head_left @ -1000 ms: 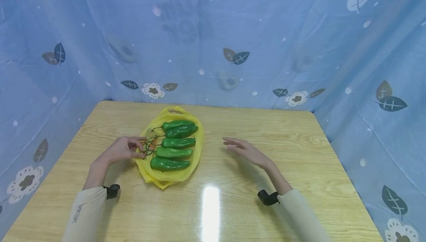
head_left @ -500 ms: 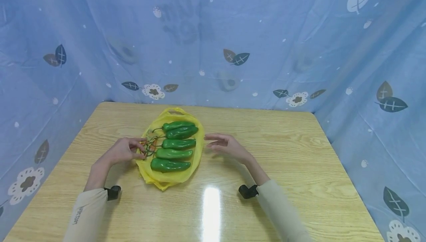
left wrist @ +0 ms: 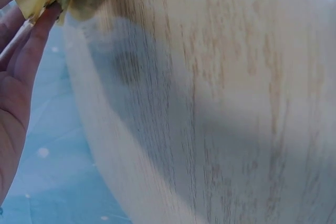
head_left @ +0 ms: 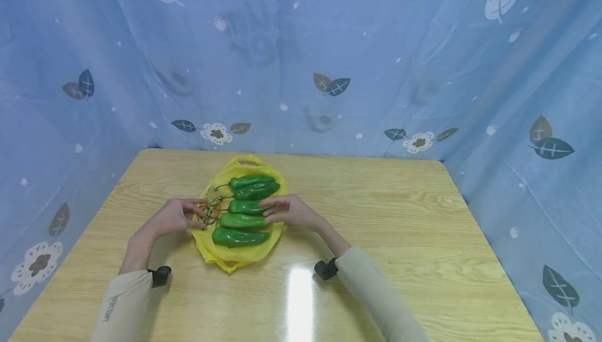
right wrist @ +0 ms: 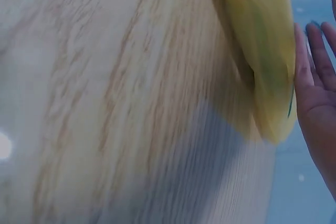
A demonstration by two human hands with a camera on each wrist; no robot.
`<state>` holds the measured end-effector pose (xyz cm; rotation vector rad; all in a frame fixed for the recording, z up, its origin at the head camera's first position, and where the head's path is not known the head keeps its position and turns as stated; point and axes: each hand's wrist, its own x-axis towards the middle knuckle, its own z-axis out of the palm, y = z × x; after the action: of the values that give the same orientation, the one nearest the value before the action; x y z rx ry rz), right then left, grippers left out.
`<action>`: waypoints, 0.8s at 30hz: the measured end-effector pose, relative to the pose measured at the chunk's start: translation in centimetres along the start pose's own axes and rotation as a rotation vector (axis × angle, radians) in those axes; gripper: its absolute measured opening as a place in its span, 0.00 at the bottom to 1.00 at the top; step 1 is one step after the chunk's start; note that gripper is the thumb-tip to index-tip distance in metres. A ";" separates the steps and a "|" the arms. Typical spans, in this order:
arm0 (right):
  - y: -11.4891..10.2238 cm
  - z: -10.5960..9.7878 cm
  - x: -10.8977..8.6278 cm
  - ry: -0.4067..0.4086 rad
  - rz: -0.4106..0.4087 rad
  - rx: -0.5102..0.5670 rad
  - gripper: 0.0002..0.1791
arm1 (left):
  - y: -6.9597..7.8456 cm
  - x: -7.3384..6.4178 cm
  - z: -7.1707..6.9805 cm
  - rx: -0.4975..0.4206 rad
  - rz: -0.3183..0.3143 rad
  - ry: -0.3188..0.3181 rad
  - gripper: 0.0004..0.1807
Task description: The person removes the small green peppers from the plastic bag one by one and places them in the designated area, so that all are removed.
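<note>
A yellow plastic bag (head_left: 263, 250) lies flat on the table with several long green peppers (head_left: 241, 237) in a row on it. Thin stringy green and reddish pieces (head_left: 217, 207) lie at the pepper stems' end. My left hand (head_left: 171, 216) is at the bag's left rim, fingers and thumb curled about it. In the left wrist view the yellow rim shows between the left hand's fingers (left wrist: 31, 59). My right hand (head_left: 293, 211) reaches over the bag's right rim, fingers extended above the tips of the middle peppers; contact with them is unclear.
The wooden table (head_left: 376, 227) spreads out to the right and in front, with a bright light reflection (head_left: 300, 300). A blue patterned curtain (head_left: 301, 59) encloses the back and both sides. A black wrist camera (head_left: 325, 269) sits on the right wrist.
My right hand has moved left across the table, from beside the bag to over the pepper tips. The left hand and the peppers stay where they were.
</note>
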<state>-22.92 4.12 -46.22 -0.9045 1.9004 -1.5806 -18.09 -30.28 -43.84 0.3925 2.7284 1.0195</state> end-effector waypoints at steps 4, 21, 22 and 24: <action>-0.3 0.7 0.4 0.012 0.032 -0.079 0.24 | 0.1 0.0 0.2 0.019 0.008 0.010 0.13; -0.4 2.2 1.7 -0.016 0.033 -0.554 0.26 | -0.1 0.1 0.2 0.030 0.022 0.021 0.13; -0.5 2.3 1.7 -0.017 0.036 -0.567 0.26 | -0.1 0.1 0.2 0.026 0.021 0.020 0.13; -0.5 2.5 1.8 -0.017 0.040 -0.594 0.26 | -0.1 0.1 0.2 0.021 0.019 0.017 0.13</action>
<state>-22.17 1.09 -46.14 -1.0930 2.4057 -0.9808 -18.15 -30.20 -44.10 0.4164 2.7579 1.0045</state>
